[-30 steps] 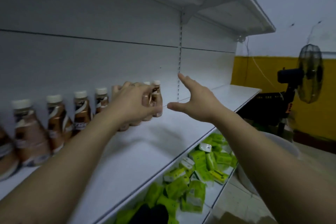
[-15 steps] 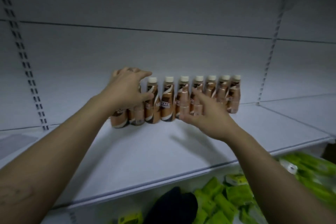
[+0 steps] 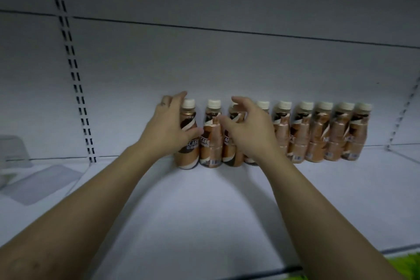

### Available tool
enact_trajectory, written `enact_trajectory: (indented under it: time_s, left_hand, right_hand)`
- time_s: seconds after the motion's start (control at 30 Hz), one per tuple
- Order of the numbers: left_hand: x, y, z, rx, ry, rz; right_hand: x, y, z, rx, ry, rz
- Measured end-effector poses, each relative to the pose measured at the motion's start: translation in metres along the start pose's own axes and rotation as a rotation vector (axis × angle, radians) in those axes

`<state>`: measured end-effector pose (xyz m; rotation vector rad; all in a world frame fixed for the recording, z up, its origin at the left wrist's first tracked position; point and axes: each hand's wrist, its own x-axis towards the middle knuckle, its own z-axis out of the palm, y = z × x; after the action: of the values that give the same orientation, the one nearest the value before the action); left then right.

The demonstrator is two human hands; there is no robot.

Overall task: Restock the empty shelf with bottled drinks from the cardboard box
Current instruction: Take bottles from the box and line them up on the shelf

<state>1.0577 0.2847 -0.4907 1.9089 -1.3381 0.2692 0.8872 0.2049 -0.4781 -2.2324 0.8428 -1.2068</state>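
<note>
- Nine bottles (image 3: 318, 134) of brown coffee drink with cream caps stand upright in one row along the back of the white shelf (image 3: 204, 223), side by side and touching or nearly so; two hands and two slotted uprights are also in view
- At the far left edge a clear plastic tub (image 3: 12, 150) sits on the shelf, blurred, and I cannot tell what is in it; a flat clear sheet (image 3: 45, 179) lies just beside it
- The left slotted upright (image 3: 70, 63) runs down the grey back panel (image 3: 227, 63) to the shelf, well left of the row
- The left hand (image 3: 169, 130) grips the leftmost bottle (image 3: 187, 154): thumb across its front, fingers curled behind the neck; its base is on the shelf
- The second bottle (image 3: 211, 143) stands free between the hands
- The right hand (image 3: 250, 132) is curved in front of the third bottle (image 3: 230, 152), fingers arched over its cap and thumb near its shoulder; I cannot tell if it has closed on it. The hand covers most of the fourth bottle (image 3: 263, 105)
- Five more bottles run on to the right, untouched
- The right slotted upright (image 3: 403, 118) slants past the end of the row
- Green packs (image 3: 406, 266) show below the shelf edge at the bottom right corner
</note>
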Motion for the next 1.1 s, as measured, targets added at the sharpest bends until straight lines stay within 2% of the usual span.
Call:
enact_trajectory:
  time_s: [0.13, 0.27, 0.43, 0.5, 0.7, 0.87, 1.1]
  left_hand:
    - [-0.019, -0.024, 0.025, -0.19, -0.075, -0.037]
    - [-0.029, -0.039, 0.038, -0.348, -0.085, -0.171]
    - [-0.025, -0.043, 0.04, -0.293, -0.126, -0.223]
    - [-0.023, -0.044, 0.04, -0.296, -0.132, -0.223]
    - [-0.022, -0.048, 0.04, -0.3, -0.135, -0.231]
    - [-0.024, -0.046, 0.04, -0.282, -0.116, -0.223]
    - [-0.025, -0.045, 0.04, -0.27, -0.108, -0.236]
  right_hand:
    - [0.03, -0.007, 0.031, -0.164, 0.0, -0.049]
    - [0.045, -0.007, 0.051, -0.377, 0.058, -0.032]
    - [0.051, -0.007, 0.056, -0.508, 0.142, -0.009]
    - [0.053, -0.007, 0.057, -0.468, 0.128, -0.014]
    - [0.052, 0.001, 0.05, -0.15, 0.034, -0.02]
    - [0.054, 0.009, 0.048, 0.045, -0.02, 0.033]
    - [0.054, 0.012, 0.048, 0.129, -0.03, 0.032]
